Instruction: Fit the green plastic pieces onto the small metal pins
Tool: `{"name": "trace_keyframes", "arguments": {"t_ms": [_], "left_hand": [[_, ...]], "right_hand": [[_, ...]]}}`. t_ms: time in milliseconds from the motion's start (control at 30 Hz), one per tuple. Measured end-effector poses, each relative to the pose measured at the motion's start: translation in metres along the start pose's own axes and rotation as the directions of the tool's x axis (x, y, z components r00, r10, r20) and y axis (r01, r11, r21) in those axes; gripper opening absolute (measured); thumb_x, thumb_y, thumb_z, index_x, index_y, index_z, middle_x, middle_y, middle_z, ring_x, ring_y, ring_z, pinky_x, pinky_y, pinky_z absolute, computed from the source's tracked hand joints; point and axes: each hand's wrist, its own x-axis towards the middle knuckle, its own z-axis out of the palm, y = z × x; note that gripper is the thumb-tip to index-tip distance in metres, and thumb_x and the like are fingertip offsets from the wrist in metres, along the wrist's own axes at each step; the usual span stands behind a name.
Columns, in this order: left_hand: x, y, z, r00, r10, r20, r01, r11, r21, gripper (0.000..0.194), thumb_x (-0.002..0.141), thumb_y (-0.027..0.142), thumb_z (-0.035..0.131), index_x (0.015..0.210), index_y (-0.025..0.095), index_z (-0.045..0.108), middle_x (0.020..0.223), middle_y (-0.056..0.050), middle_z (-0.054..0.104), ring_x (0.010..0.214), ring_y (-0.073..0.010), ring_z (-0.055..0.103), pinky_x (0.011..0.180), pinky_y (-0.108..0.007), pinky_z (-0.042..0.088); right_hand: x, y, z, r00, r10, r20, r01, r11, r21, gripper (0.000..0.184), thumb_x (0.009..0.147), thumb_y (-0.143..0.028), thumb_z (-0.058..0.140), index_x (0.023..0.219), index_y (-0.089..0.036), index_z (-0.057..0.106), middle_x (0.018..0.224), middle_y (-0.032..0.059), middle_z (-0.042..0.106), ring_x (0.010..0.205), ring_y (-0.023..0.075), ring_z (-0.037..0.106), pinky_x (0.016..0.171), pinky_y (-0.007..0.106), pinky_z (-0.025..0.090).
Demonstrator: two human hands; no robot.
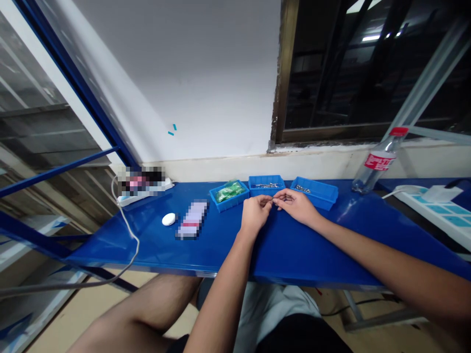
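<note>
My left hand (255, 214) and my right hand (294, 205) meet fingertip to fingertip above the blue table, just in front of the bins. Both are closed in a pinch, and whatever lies between the fingertips is too small to make out. Behind my hands is a middle blue bin (267, 191) with thin metal pieces in it. To its right, a blue bin (324, 196) holding small metal parts is partly hidden by my right hand. On the left, a third blue bin (231, 204) is filled with green plastic-looking packets (230, 190).
A pixelated flat object (193, 219) and a white oval case (169, 219) lie left on the blue table (221, 245). A clear bottle (379, 162) with a red cap stands at the back right. Power strips (437, 206) sit at the right; a cable (134, 250) crosses the left edge.
</note>
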Motion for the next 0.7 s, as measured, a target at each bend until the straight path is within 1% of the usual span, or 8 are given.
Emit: {"name": "trace_keyframes", "arguments": {"t_ms": [100,200,300,400,500,567,633,700], "left_hand": [[0.001,-0.003,0.001,1.0,0.012,0.011,-0.011,1.0,-0.023,0.023,0.09,0.007,0.066,0.104,0.017,0.08,0.101,-0.006,0.083,0.091,-0.0177,0.079,0.09,-0.03,0.064],[0.001,-0.005,0.002,1.0,0.014,0.018,-0.013,1.0,-0.016,0.027,0.088,0.002,0.063,0.103,0.017,0.08,0.1,-0.006,0.083,0.089,-0.0169,0.079,0.089,-0.03,0.064],[0.001,-0.004,0.002,1.0,0.01,0.022,-0.009,0.999,-0.038,0.027,0.088,0.001,0.063,0.102,0.018,0.079,0.1,-0.005,0.083,0.089,-0.0163,0.079,0.089,-0.03,0.064],[0.0,-0.002,0.003,1.0,0.021,0.02,-0.019,0.995,-0.096,0.026,0.089,0.002,0.063,0.103,0.018,0.077,0.103,-0.005,0.082,0.094,-0.0161,0.079,0.09,-0.029,0.063],[-0.001,0.002,0.002,0.999,0.041,-0.005,-0.041,0.994,-0.104,0.017,0.092,0.011,0.067,0.104,0.018,0.077,0.1,-0.005,0.082,0.091,-0.0169,0.079,0.086,-0.027,0.063],[-0.002,0.006,0.001,0.999,0.044,-0.01,-0.045,0.997,-0.057,0.012,0.094,0.022,0.069,0.101,0.018,0.078,0.095,-0.005,0.082,0.086,-0.0179,0.079,0.083,-0.027,0.062],[-0.003,0.01,-0.001,0.999,0.036,0.014,-0.036,0.999,-0.007,0.019,0.096,0.033,0.068,0.098,0.018,0.079,0.091,-0.006,0.082,0.083,-0.0191,0.079,0.08,-0.027,0.061],[-0.004,0.012,-0.003,0.998,0.027,0.057,-0.028,0.999,0.021,0.026,0.097,0.039,0.067,0.1,0.018,0.081,0.087,-0.006,0.082,0.079,-0.0197,0.078,0.077,-0.026,0.061]], "right_hand": [[0.002,0.002,-0.003,1.0,-0.019,0.001,0.019,0.997,-0.07,0.033,0.088,-0.05,0.075,0.1,-0.02,0.072,0.093,0.0072,0.075,0.084,0.0217,0.073,0.079,0.039,0.065],[0.002,0.002,-0.004,0.997,-0.077,0.004,0.077,0.986,-0.15,0.023,0.088,-0.042,0.074,0.095,-0.021,0.073,0.097,0.0081,0.074,0.088,0.0228,0.072,0.08,0.04,0.064],[0.003,0.002,-0.004,0.993,-0.115,0.001,0.113,0.972,-0.208,0.014,0.086,-0.035,0.073,0.092,-0.022,0.072,0.096,0.0074,0.074,0.086,0.022,0.071,0.078,0.038,0.064],[0.002,0.001,-0.003,0.994,-0.108,-0.009,0.103,0.97,-0.221,0.018,0.085,-0.03,0.072,0.1,-0.022,0.07,0.092,0.0058,0.072,0.081,0.0201,0.069,0.071,0.033,0.062],[0.002,-0.002,-0.004,0.99,-0.14,0.007,0.137,0.957,-0.257,0.026,0.087,-0.028,0.068,0.112,-0.022,0.071,0.093,0.0058,0.07,0.078,0.0189,0.067,0.065,0.031,0.058],[0.002,-0.006,-0.005,0.984,-0.176,0.02,0.174,0.939,-0.296,0.024,0.089,-0.027,0.064,0.11,-0.023,0.074,0.096,0.0069,0.069,0.078,0.0191,0.066,0.066,0.032,0.058],[0.002,-0.01,-0.006,0.98,-0.195,0.028,0.194,0.934,-0.301,0.021,0.088,-0.025,0.063,0.105,-0.024,0.076,0.1,0.0077,0.07,0.08,0.0201,0.067,0.07,0.034,0.059],[0.001,-0.013,-0.006,0.981,-0.19,0.029,0.19,0.943,-0.275,0.02,0.086,-0.023,0.065,0.102,-0.023,0.076,0.101,0.0074,0.071,0.082,0.021,0.068,0.073,0.036,0.06]]}}
